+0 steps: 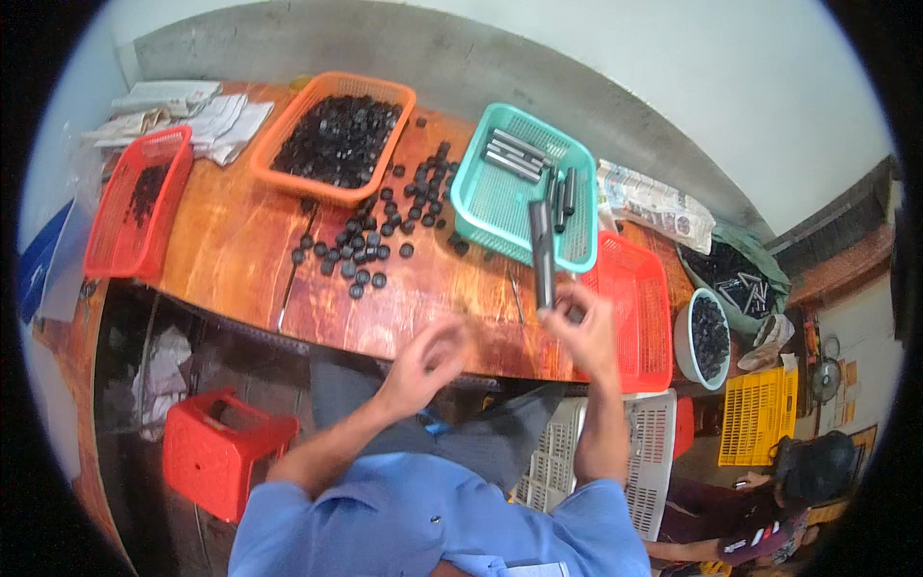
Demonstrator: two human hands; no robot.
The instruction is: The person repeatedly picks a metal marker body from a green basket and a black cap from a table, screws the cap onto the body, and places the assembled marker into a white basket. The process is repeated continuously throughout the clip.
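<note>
Right hand (588, 332) pinches long, shiny black tube (542, 255) by end; likely stiff, light. Left hand (428, 361): grip half-open, empty.

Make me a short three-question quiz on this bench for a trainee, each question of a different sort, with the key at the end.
1. True or false: the person's right hand holds a long, dark cylindrical tube.

2. Fill in the colour: immediately to the right of the rectangular teal plastic basket stands a ____ plastic basket.

3. What fills the rectangular orange plastic basket?
A) folded paper sheets
B) small black pieces
C) yellow crates

Key: 1. True. 2. Red. 3. B.
</note>
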